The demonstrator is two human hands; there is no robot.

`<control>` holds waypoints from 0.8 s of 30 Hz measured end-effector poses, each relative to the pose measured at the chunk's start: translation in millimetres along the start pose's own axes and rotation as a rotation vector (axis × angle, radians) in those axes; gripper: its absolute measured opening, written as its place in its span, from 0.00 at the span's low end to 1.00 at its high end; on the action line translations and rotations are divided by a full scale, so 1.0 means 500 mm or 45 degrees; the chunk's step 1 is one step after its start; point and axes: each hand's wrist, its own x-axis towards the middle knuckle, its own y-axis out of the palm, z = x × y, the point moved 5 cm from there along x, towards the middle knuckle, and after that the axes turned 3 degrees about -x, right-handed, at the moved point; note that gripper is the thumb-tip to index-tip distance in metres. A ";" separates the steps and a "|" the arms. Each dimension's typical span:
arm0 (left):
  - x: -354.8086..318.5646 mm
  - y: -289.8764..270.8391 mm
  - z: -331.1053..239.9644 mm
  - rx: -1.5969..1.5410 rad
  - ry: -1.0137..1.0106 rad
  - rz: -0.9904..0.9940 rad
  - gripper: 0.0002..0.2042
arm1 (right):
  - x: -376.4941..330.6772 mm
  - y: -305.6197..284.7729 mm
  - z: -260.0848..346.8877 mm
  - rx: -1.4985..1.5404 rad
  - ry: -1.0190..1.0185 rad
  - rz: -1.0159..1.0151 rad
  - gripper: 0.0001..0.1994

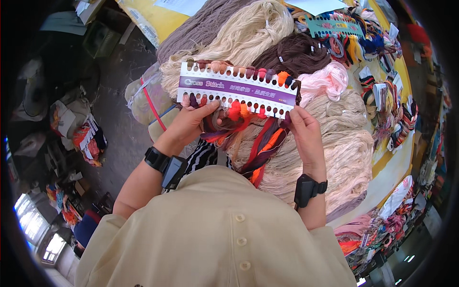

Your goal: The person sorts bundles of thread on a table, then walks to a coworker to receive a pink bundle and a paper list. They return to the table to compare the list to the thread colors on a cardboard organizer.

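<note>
A white and purple thread card (pixel 239 89) with rows of punched holes is held up in front of me, tilted slightly down to the right. My left hand (pixel 189 122) pinches its lower left edge, thumb on the front. At its lower right corner, my right hand (pixel 306 134) grips the card between thumb and fingers. Small loops of brown, peach, red and orange thread fill holes along both edges. Below the card hangs a bundle of red, orange and purple embroidery thread (pixel 263 148). The fingers behind the card are hidden.
Large cream skeins (pixel 258 28), dark brown skeins (pixel 296 55), pink skeins (pixel 330 79) and beige skeins (pixel 330 158) cover the yellow table. A green thread card (pixel 334 27) lies at the far right, with several threaded bundles (pixel 382 105) along the right side.
</note>
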 end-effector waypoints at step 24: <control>-0.026 -0.008 0.008 -0.081 -0.018 -0.101 0.32 | -0.022 0.051 0.001 -0.030 -0.030 0.066 0.14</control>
